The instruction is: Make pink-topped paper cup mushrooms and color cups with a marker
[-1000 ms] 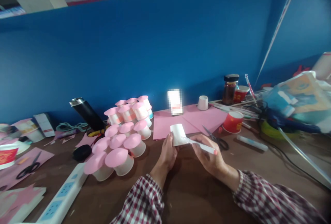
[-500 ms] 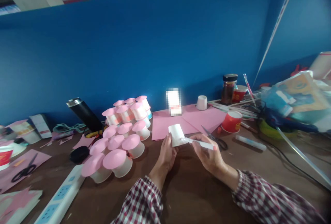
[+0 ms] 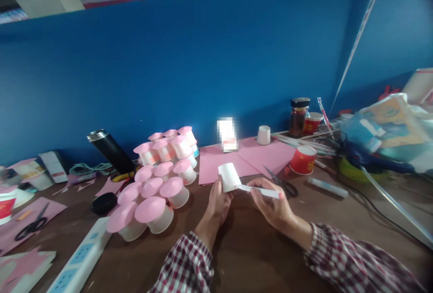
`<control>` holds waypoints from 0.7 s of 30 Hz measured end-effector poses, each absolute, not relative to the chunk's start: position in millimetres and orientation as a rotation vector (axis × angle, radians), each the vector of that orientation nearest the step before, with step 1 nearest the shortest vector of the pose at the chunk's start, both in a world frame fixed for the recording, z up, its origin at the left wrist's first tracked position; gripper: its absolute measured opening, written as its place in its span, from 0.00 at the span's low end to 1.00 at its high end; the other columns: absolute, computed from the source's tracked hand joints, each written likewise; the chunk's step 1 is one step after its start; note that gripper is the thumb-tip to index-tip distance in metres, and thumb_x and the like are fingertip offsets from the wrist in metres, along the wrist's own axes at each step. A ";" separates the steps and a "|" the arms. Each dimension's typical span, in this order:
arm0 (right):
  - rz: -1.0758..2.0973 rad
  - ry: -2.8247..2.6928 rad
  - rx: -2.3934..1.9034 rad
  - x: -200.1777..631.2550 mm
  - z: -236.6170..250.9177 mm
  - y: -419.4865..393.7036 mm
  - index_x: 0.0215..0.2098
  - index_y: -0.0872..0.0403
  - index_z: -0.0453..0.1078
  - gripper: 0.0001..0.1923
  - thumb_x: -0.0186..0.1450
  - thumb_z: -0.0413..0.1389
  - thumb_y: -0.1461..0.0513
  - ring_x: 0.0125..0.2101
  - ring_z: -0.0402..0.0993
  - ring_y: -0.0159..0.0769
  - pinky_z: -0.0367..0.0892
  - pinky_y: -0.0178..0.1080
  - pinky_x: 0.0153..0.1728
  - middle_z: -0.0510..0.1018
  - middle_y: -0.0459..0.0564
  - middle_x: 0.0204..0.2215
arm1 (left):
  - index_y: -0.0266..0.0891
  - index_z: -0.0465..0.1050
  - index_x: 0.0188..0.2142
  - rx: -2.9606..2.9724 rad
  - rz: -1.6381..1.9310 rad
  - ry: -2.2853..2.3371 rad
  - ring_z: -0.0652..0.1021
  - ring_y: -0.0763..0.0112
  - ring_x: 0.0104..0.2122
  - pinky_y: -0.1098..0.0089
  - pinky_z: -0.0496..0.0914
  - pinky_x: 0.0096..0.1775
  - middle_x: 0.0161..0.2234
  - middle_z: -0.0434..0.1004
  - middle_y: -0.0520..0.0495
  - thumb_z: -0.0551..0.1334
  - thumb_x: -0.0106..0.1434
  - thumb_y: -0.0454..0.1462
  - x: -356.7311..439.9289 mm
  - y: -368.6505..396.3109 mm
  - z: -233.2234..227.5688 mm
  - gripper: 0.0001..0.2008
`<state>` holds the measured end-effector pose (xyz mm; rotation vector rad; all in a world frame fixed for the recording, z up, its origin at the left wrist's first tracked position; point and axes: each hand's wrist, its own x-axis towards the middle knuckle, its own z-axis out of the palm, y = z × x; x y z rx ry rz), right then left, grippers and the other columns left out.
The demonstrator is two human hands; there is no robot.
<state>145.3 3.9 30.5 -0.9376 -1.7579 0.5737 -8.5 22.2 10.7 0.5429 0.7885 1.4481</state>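
No words or numbers here are clear enough to read. The red cup (image 3: 303, 160) has some yellow marks on its side, too blurry to make out. The small white card (image 3: 227, 134) by the blue wall is blurred over.

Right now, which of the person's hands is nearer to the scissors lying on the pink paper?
The right hand. It holds a white stick just in front of the scissors. The left hand grips the white cup, farther to their left.

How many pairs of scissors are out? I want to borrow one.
2: one pair of scissors on the table right of the hands, by the pink paper; another at far left. More may be hidden under clutter.
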 end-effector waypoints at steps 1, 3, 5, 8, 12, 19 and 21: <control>0.565 -1.758 -0.933 145.1 30.6 3.8 0.35 0.55 0.67 0.05 0.64 0.51 0.62 0.26 0.70 0.32 0.67 0.32 0.27 0.74 0.48 0.27 | 0.36 0.70 0.36 0.555 1.439 0.778 0.75 0.67 0.31 0.66 0.70 0.37 0.31 0.75 0.45 0.59 0.59 0.46 -8.2 21.9 11.1 0.15; 0.536 -1.747 -0.937 145.0 30.2 3.8 0.36 0.55 0.68 0.05 0.64 0.51 0.62 0.26 0.70 0.32 0.66 0.33 0.28 0.74 0.48 0.27 | 0.35 0.70 0.37 0.581 1.423 0.759 0.75 0.67 0.31 0.66 0.69 0.38 0.31 0.75 0.45 0.58 0.60 0.46 -7.3 21.5 11.8 0.16; 0.527 -1.734 -0.953 145.2 29.4 4.1 0.36 0.55 0.67 0.05 0.65 0.51 0.62 0.25 0.69 0.31 0.65 0.32 0.27 0.73 0.48 0.27 | 0.35 0.70 0.38 0.590 1.429 0.752 0.75 0.67 0.32 0.67 0.69 0.37 0.31 0.75 0.45 0.58 0.60 0.46 -6.7 21.5 11.9 0.16; 0.569 -1.733 -0.949 145.4 28.2 4.4 0.36 0.54 0.67 0.05 0.65 0.51 0.62 0.24 0.68 0.30 0.64 0.32 0.26 0.73 0.47 0.26 | 0.35 0.70 0.38 0.566 1.445 0.780 0.75 0.69 0.31 0.68 0.70 0.37 0.30 0.75 0.46 0.58 0.60 0.46 -6.2 22.1 11.2 0.16; 0.603 -1.738 -0.939 144.6 26.7 4.8 0.36 0.54 0.67 0.05 0.65 0.51 0.62 0.24 0.68 0.30 0.64 0.31 0.26 0.73 0.46 0.26 | 0.34 0.69 0.40 0.570 1.432 0.784 0.76 0.67 0.32 0.66 0.70 0.38 0.30 0.75 0.45 0.57 0.61 0.47 -6.3 22.6 11.0 0.17; 0.720 -1.695 -0.971 143.3 24.6 4.0 0.36 0.54 0.67 0.06 0.65 0.51 0.60 0.21 0.66 0.29 0.61 0.30 0.20 0.72 0.46 0.24 | 0.36 0.69 0.38 0.604 1.446 0.815 0.75 0.68 0.33 0.67 0.68 0.39 0.32 0.74 0.45 0.58 0.60 0.46 -6.9 22.8 9.4 0.15; 0.711 -1.677 -0.961 143.6 24.8 4.1 0.36 0.54 0.66 0.06 0.65 0.51 0.60 0.22 0.66 0.30 0.62 0.30 0.21 0.72 0.46 0.24 | 0.37 0.69 0.37 0.634 1.429 0.820 0.74 0.69 0.32 0.69 0.67 0.38 0.32 0.74 0.47 0.58 0.60 0.46 -7.2 22.4 7.7 0.14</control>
